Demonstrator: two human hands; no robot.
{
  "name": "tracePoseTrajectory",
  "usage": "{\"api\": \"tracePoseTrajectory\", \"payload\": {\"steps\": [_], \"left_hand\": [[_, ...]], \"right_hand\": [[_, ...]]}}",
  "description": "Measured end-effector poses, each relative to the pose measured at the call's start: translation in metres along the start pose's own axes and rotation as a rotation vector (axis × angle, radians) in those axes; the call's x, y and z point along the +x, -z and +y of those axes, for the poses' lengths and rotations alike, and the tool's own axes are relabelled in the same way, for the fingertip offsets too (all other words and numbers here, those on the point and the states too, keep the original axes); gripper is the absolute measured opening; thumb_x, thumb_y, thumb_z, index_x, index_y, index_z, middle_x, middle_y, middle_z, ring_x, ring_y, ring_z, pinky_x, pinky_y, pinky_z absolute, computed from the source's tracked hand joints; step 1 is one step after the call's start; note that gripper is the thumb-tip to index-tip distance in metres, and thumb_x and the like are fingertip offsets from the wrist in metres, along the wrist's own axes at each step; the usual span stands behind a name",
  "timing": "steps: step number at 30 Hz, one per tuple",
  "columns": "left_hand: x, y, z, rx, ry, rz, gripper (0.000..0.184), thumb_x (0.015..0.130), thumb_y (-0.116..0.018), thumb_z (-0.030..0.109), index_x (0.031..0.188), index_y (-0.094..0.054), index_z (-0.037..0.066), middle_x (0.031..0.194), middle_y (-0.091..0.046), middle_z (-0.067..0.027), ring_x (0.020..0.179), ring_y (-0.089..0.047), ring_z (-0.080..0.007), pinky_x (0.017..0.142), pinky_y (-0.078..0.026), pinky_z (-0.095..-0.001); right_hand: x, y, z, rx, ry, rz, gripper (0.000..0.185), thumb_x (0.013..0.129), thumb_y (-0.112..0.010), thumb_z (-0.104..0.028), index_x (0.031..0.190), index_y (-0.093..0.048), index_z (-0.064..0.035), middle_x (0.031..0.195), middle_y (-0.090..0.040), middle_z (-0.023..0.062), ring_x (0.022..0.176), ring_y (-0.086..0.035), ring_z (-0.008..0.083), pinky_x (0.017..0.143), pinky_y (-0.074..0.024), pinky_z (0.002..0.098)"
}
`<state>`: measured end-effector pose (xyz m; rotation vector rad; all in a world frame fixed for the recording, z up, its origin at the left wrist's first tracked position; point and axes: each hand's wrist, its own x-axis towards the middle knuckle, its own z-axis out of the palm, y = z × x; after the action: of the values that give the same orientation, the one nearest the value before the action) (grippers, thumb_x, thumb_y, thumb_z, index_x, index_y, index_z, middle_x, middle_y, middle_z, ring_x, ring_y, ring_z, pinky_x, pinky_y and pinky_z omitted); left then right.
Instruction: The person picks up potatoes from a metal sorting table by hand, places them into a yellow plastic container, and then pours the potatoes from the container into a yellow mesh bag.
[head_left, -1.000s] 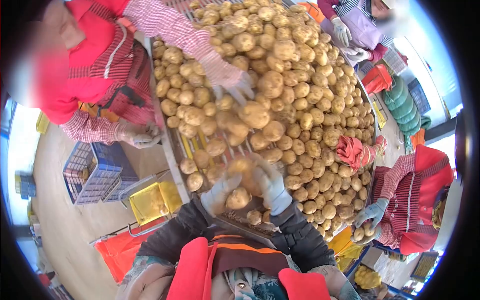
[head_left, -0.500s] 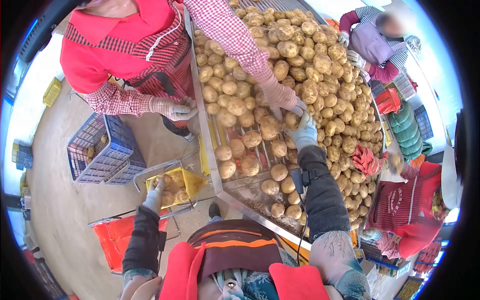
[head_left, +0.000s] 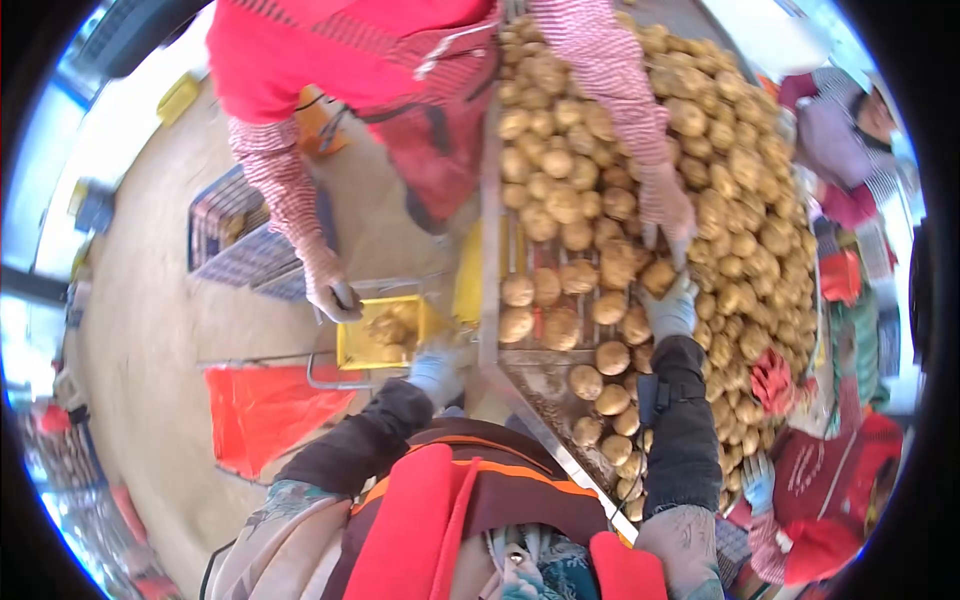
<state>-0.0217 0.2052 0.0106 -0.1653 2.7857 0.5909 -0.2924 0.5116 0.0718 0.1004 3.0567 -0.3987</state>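
My right hand [head_left: 672, 310], in a pale glove, reaches onto the sorting table with its fingers around a potato [head_left: 657, 274]. A co-worker's gloved hand [head_left: 668, 212] is just beyond that potato. Loose potatoes [head_left: 612, 357] lie on the slatted part of the table nearby. Smeared by motion, my left hand [head_left: 437, 374] is between the yellow basket [head_left: 345, 347] and the table edge; its fingers cannot be made out. Several potatoes [head_left: 392, 330] lie in the yellow basket. The co-worker's other hand [head_left: 335, 290] hangs at the basket's far rim, a dark object at its fingers.
A large potato heap [head_left: 740, 200] covers the table's right side. The metal table edge [head_left: 492, 300] runs between me and the co-worker. Blue crates [head_left: 255, 265] and a red cloth sling [head_left: 265, 410] stand at left. More people work along the right side.
My left hand has moved from inside the yellow basket toward the table. The co-worker's lower hand has come to the basket. My right hand stays among the potatoes; the whole view has shifted.
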Motion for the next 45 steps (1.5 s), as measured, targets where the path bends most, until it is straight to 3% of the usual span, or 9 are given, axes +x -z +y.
{"api": "tracePoseTrajectory", "payload": {"steps": [12, 14, 18, 22, 26, 30, 32, 36, 45], "left_hand": [[-0.056, -0.004, -0.020, -0.517, 0.107, 0.051, 0.047, 0.087, -0.063, 0.027, 0.126, -0.051, 0.004, 0.132, -0.047, -0.0202, 0.119, -0.049, -0.0375, 0.101, -0.042, -0.0416], [-0.061, 0.005, -0.018, -0.631, 0.074, 0.063, 0.047, 0.088, -0.062, 0.026, 0.128, -0.049, 0.004, 0.132, -0.048, -0.0179, 0.119, -0.050, -0.0351, 0.100, -0.043, -0.0410], [-0.034, 0.035, 0.021, -1.540, -0.026, 0.088, 0.059, 0.091, -0.062, 0.036, 0.138, -0.039, 0.008, 0.129, -0.050, -0.0094, 0.122, -0.049, -0.0250, 0.100, -0.043, -0.0421], [-0.036, 0.102, 0.030, -2.311, 0.199, -0.220, 0.071, 0.088, -0.058, 0.055, 0.140, -0.037, 0.011, 0.130, -0.052, -0.0066, 0.123, -0.048, -0.0221, 0.101, -0.042, -0.0449], [-0.058, 0.070, -0.021, -2.443, 0.296, -0.357, 0.074, 0.082, -0.058, 0.065, 0.131, -0.047, 0.010, 0.123, -0.057, -0.0095, 0.114, -0.055, -0.0239, 0.099, -0.044, -0.0434], [-0.063, 0.063, -0.082, -2.011, 0.305, 0.122, 0.066, 0.088, -0.055, 0.059, 0.128, -0.049, 0.006, 0.120, -0.059, -0.0105, 0.106, -0.061, -0.0234, 0.090, -0.051, -0.0397], [-0.053, 0.065, -0.116, -1.615, 0.279, 0.423, 0.048, 0.093, -0.059, 0.036, 0.129, -0.049, 0.005, 0.116, -0.059, -0.0094, 0.105, -0.059, -0.0190, 0.089, -0.050, -0.0311], [-0.031, 0.053, -0.152, -0.590, 0.131, 0.685, 0.035, 0.085, -0.064, 0.007, 0.119, -0.058, 0.006, 0.116, -0.057, -0.0147, 0.110, -0.055, -0.0285, 0.096, -0.043, -0.0363], [0.064, 0.104, 0.057, -0.159, -0.456, 0.354, 0.053, 0.078, -0.069, 0.024, 0.127, -0.053, 0.010, 0.134, -0.044, -0.0212, 0.127, -0.040, -0.0398, 0.104, -0.033, -0.0509]], "right_hand": [[-0.005, -0.003, -0.010, 0.394, 0.096, 0.161, 0.093, 0.068, -0.079, -0.038, 0.141, -0.033, -0.0034, 0.136, -0.043, 0.0202, 0.122, -0.047, 0.0343, 0.101, -0.0417, 0.0415], [-0.046, 0.025, -0.030, 1.297, 0.003, -0.088, 0.094, 0.067, -0.081, -0.040, 0.139, -0.034, -0.0022, 0.129, -0.048, 0.0168, 0.119, -0.049, 0.0299, 0.098, -0.0444, 0.0393], [-0.136, 0.029, -0.100, 1.706, 0.126, -0.844, 0.076, 0.076, -0.076, -0.042, 0.133, -0.040, -0.0067, 0.120, -0.051, 0.0118, 0.109, -0.055, 0.0239, 0.093, -0.0482, 0.0377], [-0.203, -0.010, -0.180, 1.204, 0.497, -0.700, 0.050, 0.083, -0.071, -0.034, 0.123, -0.052, -0.0091, 0.109, -0.059, 0.0116, 0.105, -0.058, 0.0245, 0.085, -0.0506, 0.0367], [-0.209, -0.032, -0.210, 0.904, 0.679, -0.485, 0.026, 0.089, -0.064, -0.022, 0.108, -0.060, -0.0053, 0.096, -0.063, 0.0129, 0.097, -0.061, 0.0266, 0.081, -0.0498, 0.0368], [-0.192, -0.020, -0.175, 0.687, 0.721, -0.081, 0.015, 0.086, -0.063, -0.014, 0.098, -0.062, -0.0047, 0.090, -0.062, 0.0131, 0.087, -0.059, 0.0326, 0.078, -0.0483, 0.0390], [-0.185, -0.016, -0.143, 0.431, 0.984, 0.058, 0.017, 0.084, -0.063, -0.015, 0.099, -0.061, -0.0068, 0.096, -0.060, 0.0121, 0.092, -0.057, 0.0332, 0.081, -0.0470, 0.0399], [-0.169, 0.009, -0.082, -0.025, 0.480, 0.164, 0.049, 0.080, -0.064, -0.036, 0.120, -0.059, -0.0092, 0.129, -0.047, 0.0194, 0.120, -0.043, 0.0393, 0.099, -0.0340, 0.0522], [-0.205, 0.032, 0.048, -0.146, 0.391, 0.025, 0.040, 0.079, -0.063, -0.042, 0.109, -0.067, -0.0141, 0.131, -0.046, 0.0182, 0.121, -0.043, 0.0357, 0.105, -0.0263, 0.0541]]}}
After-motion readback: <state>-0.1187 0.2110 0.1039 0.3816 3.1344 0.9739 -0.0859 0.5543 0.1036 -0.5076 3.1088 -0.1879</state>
